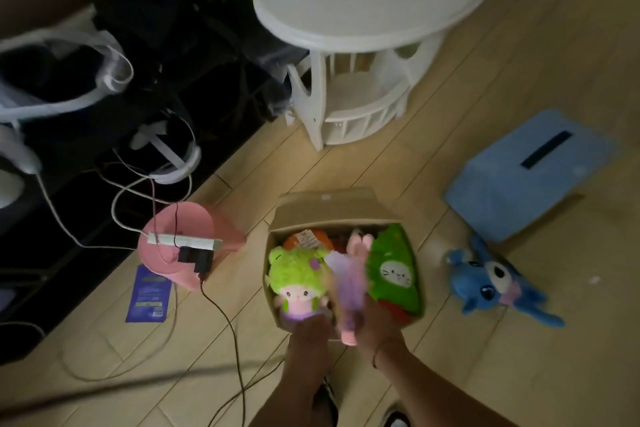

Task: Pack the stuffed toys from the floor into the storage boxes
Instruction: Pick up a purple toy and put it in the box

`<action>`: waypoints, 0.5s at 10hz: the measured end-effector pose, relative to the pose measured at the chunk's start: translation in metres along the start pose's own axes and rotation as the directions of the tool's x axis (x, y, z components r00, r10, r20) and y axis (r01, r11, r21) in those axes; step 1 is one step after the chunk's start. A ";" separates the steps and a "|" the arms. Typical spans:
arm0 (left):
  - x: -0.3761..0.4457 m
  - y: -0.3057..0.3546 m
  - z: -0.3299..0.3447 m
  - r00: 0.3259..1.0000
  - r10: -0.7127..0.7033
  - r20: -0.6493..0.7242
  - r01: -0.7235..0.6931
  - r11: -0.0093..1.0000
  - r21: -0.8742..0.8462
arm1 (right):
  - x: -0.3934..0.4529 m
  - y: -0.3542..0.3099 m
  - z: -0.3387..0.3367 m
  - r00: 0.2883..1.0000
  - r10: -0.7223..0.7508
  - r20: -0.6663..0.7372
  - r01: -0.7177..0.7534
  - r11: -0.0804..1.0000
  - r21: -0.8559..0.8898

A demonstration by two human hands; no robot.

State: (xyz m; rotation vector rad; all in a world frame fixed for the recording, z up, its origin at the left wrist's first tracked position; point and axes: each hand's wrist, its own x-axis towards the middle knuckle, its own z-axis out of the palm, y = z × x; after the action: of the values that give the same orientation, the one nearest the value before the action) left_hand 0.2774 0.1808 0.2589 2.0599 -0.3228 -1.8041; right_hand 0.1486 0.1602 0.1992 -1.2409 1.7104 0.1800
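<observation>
An open cardboard box (325,208) stands on the wooden floor, holding a green-hooded doll (294,274), a green cat plush (394,270) and an orange toy (304,241). A blurred purple and pink plush (348,282) hangs over the box's middle. My right hand (375,324) grips its lower end. My left hand (308,336) is at the box's near edge beside the green-hooded doll's feet; its fingers are too blurred to read. A blue plush (495,282) lies on the floor right of the box.
A blue box with a slot (526,173) sits at the right. A white round side table (363,45) stands behind the box. Left of it are a pink bin (187,243) carrying a power strip, trailing cables (228,329) and a blue packet (149,295).
</observation>
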 end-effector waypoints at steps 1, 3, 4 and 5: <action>0.072 -0.006 -0.023 0.996 0.085 -0.036 -0.086 0.996 -0.009 | 0.064 0.019 0.028 0.999 0.032 0.000 -0.032 0.997 -0.076; 0.164 0.017 -0.053 0.977 0.107 -0.187 -0.125 0.989 -0.085 | 0.119 0.037 0.038 0.990 0.134 -0.038 -0.138 0.986 -0.098; 0.196 0.042 -0.038 0.983 0.173 -0.062 -0.179 0.978 -0.106 | 0.130 0.039 0.023 0.996 0.083 -0.027 -0.084 0.996 -0.032; 0.217 0.078 -0.026 0.950 0.275 -0.150 -0.278 0.961 0.001 | 0.144 0.044 -0.003 0.988 0.050 -0.144 -0.054 0.998 -0.023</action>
State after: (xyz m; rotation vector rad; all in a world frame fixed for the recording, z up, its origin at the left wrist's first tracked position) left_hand 0.3409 0.0241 0.0995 2.0076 -0.5200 -1.4740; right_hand 0.1118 0.0866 0.0732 -1.2555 1.8709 0.1483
